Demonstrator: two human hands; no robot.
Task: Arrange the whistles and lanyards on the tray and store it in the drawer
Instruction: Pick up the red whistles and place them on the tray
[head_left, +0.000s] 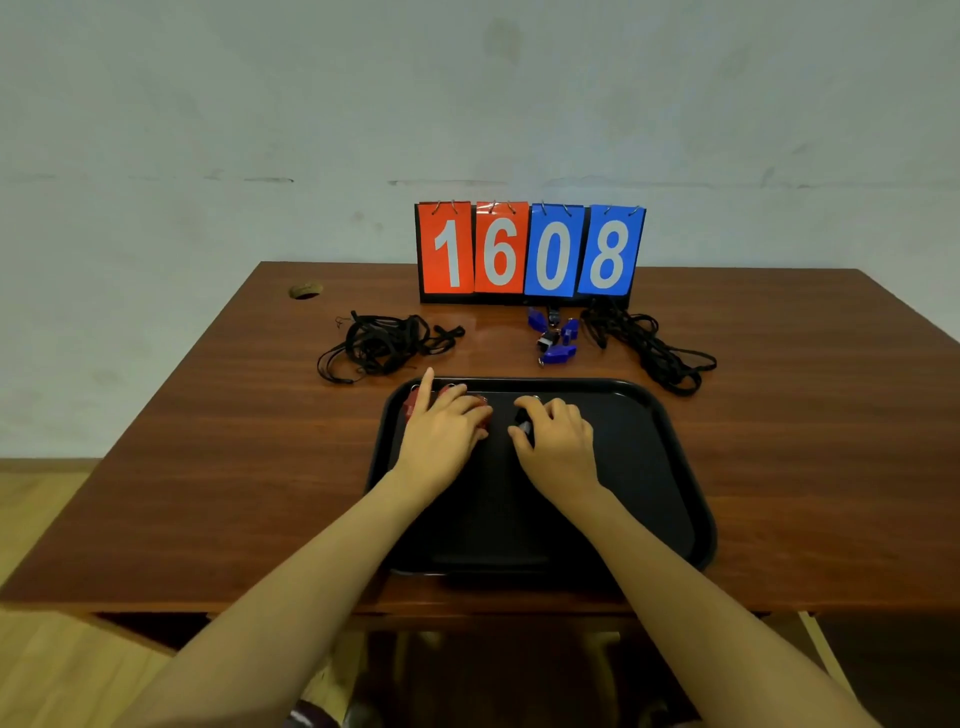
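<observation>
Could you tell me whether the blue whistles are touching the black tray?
Apart. The head view shows the blue whistles lying on the table beyond the tray, with bare wood plainly visible between them and its far rim.

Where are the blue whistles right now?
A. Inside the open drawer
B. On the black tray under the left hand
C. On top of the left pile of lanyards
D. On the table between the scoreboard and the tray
D: the blue whistles lie on the bare table, in front of the scoreboard and beyond the tray rim.
</observation>
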